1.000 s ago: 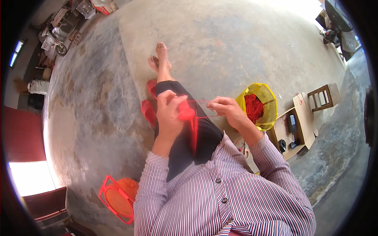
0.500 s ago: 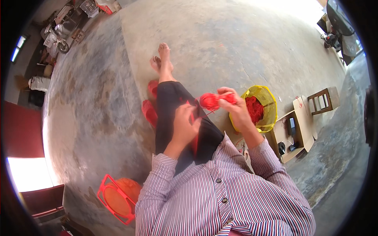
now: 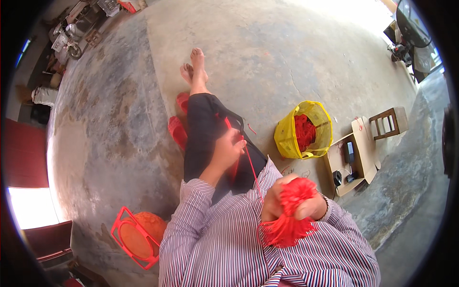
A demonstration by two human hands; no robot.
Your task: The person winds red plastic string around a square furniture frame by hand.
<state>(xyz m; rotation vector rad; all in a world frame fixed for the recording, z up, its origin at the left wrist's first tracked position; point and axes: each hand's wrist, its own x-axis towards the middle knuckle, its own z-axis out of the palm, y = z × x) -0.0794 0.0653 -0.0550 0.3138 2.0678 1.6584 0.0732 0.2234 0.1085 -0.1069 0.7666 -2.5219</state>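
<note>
A bunch of red yarn, its ends fanned out above and below, is gripped at its middle by my right hand in front of my striped shirt. From it a taut red strand runs up to my left hand, whose closed fingers pinch it above my black-trousered lap. More red strands lie across that lap, partly covered by the left hand. To the right, a yellow basket holds a heap of red yarn.
Right of the basket lies an open cardboard box containing black devices, beside a wooden stool. A red chair stands lower left. Red shoes rest near my bare feet. A motorbike is far right.
My right hand has come down and back toward my chest with the red yarn, drawing the strand out long. The bunch's fanned ends now show. My left hand stays over the lap.
</note>
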